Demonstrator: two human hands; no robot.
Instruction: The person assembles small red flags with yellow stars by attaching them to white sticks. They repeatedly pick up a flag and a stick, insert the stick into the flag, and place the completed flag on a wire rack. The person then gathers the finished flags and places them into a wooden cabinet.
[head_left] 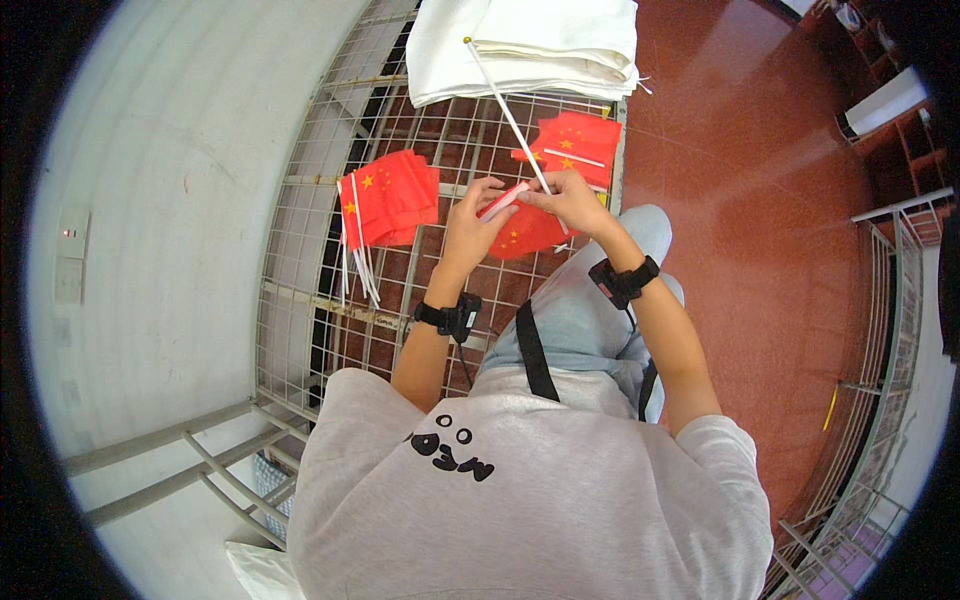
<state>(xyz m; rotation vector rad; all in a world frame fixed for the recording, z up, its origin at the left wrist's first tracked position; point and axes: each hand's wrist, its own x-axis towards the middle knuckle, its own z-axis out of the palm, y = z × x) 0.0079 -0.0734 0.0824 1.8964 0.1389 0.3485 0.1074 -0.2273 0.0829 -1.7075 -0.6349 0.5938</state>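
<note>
My left hand point(474, 224) is closed in a pinch on the white-edged side of a small red flag with yellow stars point(518, 238). My right hand point(570, 203) grips a thin white flagpole point(500, 100) with a gold tip, which slants up and to the left. The thumbs nearly meet at the flag's white edge; whether the pole is inside it is hidden by my fingers. To the left lies a pile of red flags point(398, 200) with white sticks pointing toward me. Beyond my right hand lie more red flags point(585, 135), partly overlapping.
The flags rest on a wire-mesh bed frame point(302, 240) beside a pale wall point(170, 180). Folded white cloth point(520, 50) lies at its far end. My bent leg point(590, 285) is at the right, above a reddish floor point(760, 220). Metal bed rails point(200, 450) stand lower left.
</note>
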